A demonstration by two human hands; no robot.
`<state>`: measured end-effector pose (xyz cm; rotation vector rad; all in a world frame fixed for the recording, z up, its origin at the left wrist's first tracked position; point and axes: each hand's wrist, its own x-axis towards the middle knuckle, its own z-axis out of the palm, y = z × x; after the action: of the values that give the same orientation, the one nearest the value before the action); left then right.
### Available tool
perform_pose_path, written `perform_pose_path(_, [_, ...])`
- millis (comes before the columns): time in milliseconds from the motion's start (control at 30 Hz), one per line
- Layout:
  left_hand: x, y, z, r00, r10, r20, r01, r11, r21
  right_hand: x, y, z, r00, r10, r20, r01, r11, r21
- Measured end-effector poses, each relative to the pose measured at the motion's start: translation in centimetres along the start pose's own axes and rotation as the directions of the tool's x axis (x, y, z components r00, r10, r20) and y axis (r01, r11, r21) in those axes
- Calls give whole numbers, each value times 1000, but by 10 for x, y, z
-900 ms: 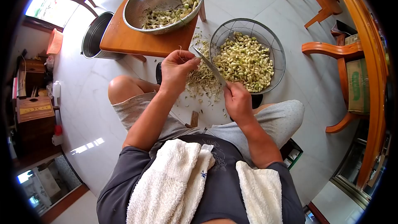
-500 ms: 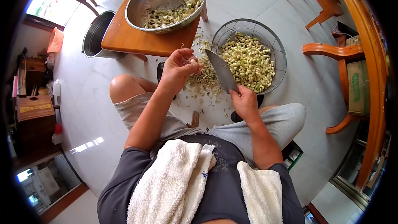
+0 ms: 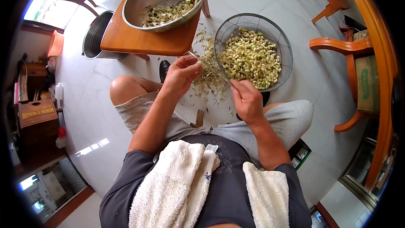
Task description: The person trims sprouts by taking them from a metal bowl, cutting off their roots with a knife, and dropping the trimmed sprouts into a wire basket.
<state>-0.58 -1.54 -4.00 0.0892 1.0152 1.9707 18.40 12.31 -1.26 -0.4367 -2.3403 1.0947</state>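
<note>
My right hand (image 3: 249,102) is closed round the handle of a kitchen knife (image 3: 216,71), whose blade is turned nearly edge-on and reaches up and left. The blade meets the fingertips of my left hand (image 3: 182,76). That hand pinches a small pale bulb, mostly hidden by the fingers and blade. Below the hands, root and stem trimmings (image 3: 209,85) are scattered on the floor. Beside them a wire-mesh basket (image 3: 288,50) holds many cut pale bulbs (image 3: 252,61). A metal colander (image 3: 131,12) with rooted bulbs (image 3: 173,12) sits on a wooden stool (image 3: 162,45).
A dark metal bucket (image 3: 90,42) stands left of the stool. Wooden chairs (image 3: 325,0) are at the upper right, near a carton (image 3: 367,83). A white towel (image 3: 168,181) hangs over my chest. An orange basket (image 3: 56,43) is at far left.
The knife has turned from showing its broad side to nearly edge-on and moved left to my left fingertips. My right hand has shifted slightly left and up. The view has shifted a little.
</note>
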Motion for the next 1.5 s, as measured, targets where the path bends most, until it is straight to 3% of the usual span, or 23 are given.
perform_pose_path(267, [-6, -2, 5, 998, -15, 61, 16, 1000, -21, 2, -2, -2, 996, -83, 42, 89, 983, -162])
perform_pose_path(667, [-10, -3, -3, 999, -26, 42, 23, 998, 60, 1, -3, 2, 992, -116, 47, 122, 976, -178])
perform_pose_path(767, [-10, -3, -9, 998, -34, 56, 29, 996, 88, -5, 2, 6, 998, -26, 62, 35, 987, -156])
perform_pose_path(867, [-16, 4, -2, 994, 4, 108, -18, 991, 134, -19, 35, 13, 917, 314, 247, -229, 920, -318])
perform_pose_path(1067, [-17, 7, -2, 988, -28, 154, 42, 995, -88, -9, 27, 5, 887, 381, 260, -321, 914, -248])
perform_pose_path(1167, [-5, 10, 19, 992, -82, 101, 85, 996, -25, -11, 29, 8, 841, 410, 353, -298, 896, -329])
perform_pose_path(1267, [21, 5, 55, 991, -125, 48, 121, 989, 83, -23, 46, 20, 834, 321, 449, -137, 909, -395])
perform_pose_path(1367, [57, -8, 93, 983, -177, 44, 164, 965, 203, -19, 39, 21, 767, 380, 517, -174, 899, -402])
perform_pose_path(1500, [88, -20, 139, 969, -211, 127, 84, 768, 635, -23, 44, 21, 807, 336, 486, -187, 926, -329])
